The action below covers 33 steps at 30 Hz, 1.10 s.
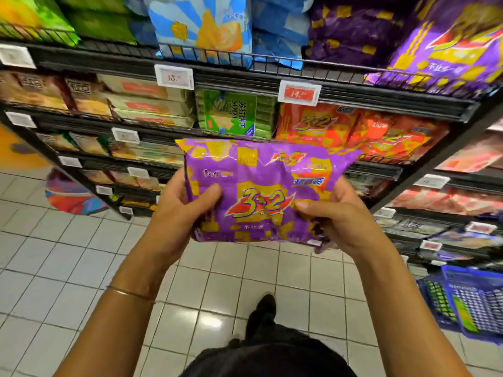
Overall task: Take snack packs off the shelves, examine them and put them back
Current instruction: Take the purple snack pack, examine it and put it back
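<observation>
— How will our purple pack (261, 191) handle?
— Light, we judge. It looks soft and crinkly, with brittle biscuits inside, so we'd hold its side edges and never squeeze.
— Where is it?
— Off the shelf, below the red price tag (299, 93). Our left hand (174, 213) grips its left edge and our right hand (345, 216) its right, thumbs on the front.

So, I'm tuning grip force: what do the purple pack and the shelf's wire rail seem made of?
The purple pack: thin plastic film, glossy, judging by its creases and sheen. The wire rail: probably metal with a dark matte coating, given its thin straight bars.
</observation>
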Each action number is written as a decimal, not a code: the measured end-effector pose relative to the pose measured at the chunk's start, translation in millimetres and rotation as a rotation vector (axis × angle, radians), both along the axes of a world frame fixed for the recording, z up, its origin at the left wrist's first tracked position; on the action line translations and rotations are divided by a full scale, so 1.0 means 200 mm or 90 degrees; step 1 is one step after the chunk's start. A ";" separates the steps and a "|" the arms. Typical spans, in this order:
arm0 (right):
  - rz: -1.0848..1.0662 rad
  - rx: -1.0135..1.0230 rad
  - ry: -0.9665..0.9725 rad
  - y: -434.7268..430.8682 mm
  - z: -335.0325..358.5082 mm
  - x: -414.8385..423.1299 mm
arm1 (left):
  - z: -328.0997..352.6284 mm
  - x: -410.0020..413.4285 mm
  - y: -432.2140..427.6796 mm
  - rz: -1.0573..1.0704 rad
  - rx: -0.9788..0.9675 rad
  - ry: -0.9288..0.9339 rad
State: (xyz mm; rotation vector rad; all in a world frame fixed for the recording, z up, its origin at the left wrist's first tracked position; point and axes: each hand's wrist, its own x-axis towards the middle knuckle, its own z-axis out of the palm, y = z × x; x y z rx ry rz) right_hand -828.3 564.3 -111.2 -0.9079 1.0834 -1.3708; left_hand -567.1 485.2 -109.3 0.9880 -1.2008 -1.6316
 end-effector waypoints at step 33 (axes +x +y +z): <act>-0.035 0.029 0.068 0.62 0.23 -0.09 | 0.15 -0.06 0.61 -0.010 0.031 -0.048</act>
